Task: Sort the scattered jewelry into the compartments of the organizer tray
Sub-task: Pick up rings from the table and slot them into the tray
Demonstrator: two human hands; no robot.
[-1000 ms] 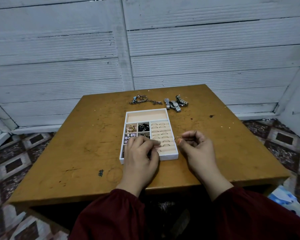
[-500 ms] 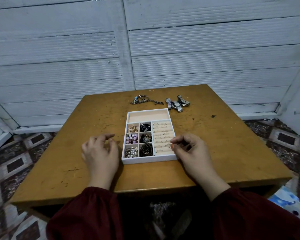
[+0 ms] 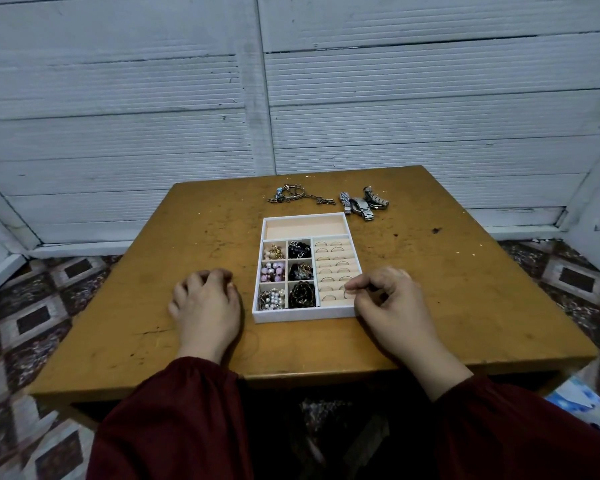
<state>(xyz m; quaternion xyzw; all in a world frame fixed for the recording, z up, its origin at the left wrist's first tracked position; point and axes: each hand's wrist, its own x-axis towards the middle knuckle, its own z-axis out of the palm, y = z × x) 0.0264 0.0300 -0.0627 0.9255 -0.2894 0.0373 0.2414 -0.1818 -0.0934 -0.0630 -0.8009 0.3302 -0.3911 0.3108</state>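
The right hand [image 3: 392, 303], thumb and forefinger pinched on a thin ring [image 3: 347, 292], hangs at the organizer tray's [image 3: 305, 315] near right corner, its crosswise ring slots [image 3: 333, 268] just left of the fingertips, while the left hand [image 3: 205, 299] rests loosely curled, empty, on the table [image 3: 118, 323]

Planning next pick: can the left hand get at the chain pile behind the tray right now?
Probably yes. The left hand rests on the table, seemingly holding nothing, and only bare tabletop lies between it and the chain pile beyond the tray.
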